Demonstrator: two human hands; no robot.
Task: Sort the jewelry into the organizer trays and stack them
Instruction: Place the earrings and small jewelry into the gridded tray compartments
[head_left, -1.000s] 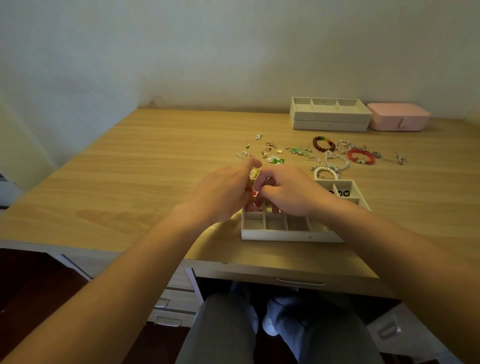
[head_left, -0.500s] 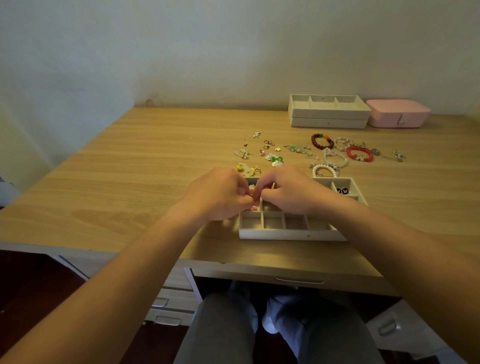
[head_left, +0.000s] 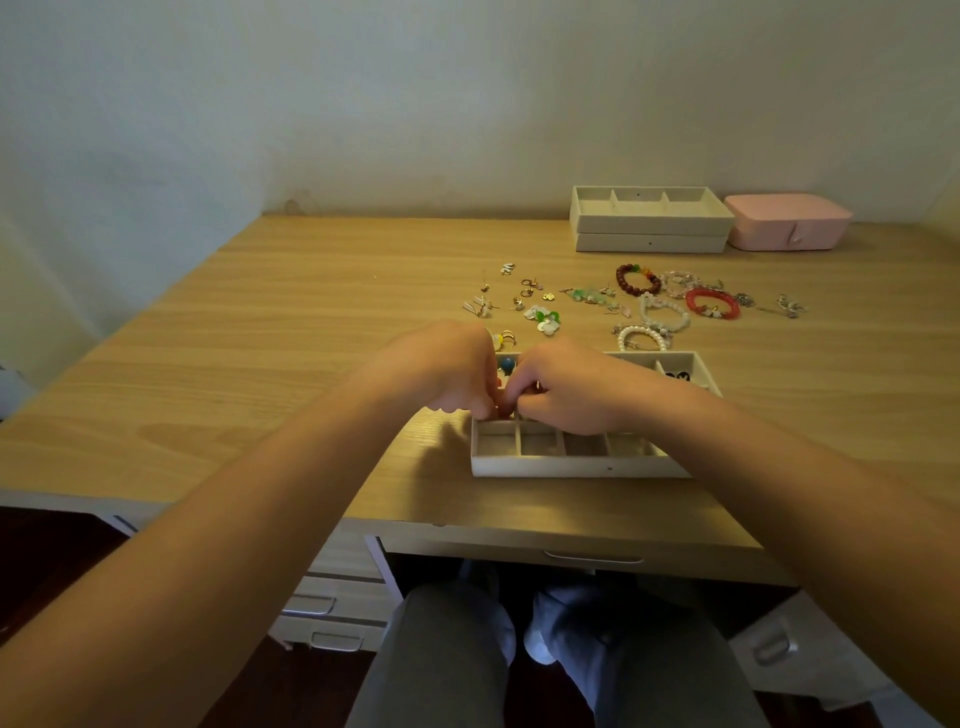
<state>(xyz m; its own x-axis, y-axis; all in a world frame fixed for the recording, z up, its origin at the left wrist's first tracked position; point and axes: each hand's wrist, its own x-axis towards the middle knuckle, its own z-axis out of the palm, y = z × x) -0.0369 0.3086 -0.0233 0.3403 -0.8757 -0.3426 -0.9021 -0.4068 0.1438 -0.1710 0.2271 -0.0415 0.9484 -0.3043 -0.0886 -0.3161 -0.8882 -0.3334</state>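
A white divided organizer tray (head_left: 571, 464) lies near the desk's front edge. My left hand (head_left: 447, 371) and my right hand (head_left: 569, 392) hover over its left compartments, fingers curled, fingertips meeting. Between them they pinch a small piece of jewelry (head_left: 502, 413), mostly hidden by the fingers. A blue bead piece (head_left: 507, 363) sits in the back left compartment and small black pieces (head_left: 676, 375) in the back right one. Loose earrings (head_left: 522, 300) and bracelets lie behind the tray: brown beads (head_left: 638, 279), red (head_left: 712, 303), pearl (head_left: 643, 338).
Two more white trays (head_left: 649, 221) stand stacked at the back of the desk, next to a closed pink box (head_left: 787, 222). The wall runs behind them. Drawers with handles (head_left: 332, 605) sit under the desk beside my knees.
Both hands have come down and toward me, from the tray's back left edge to its middle left compartments. Their fingertips have stayed together on the small piece.
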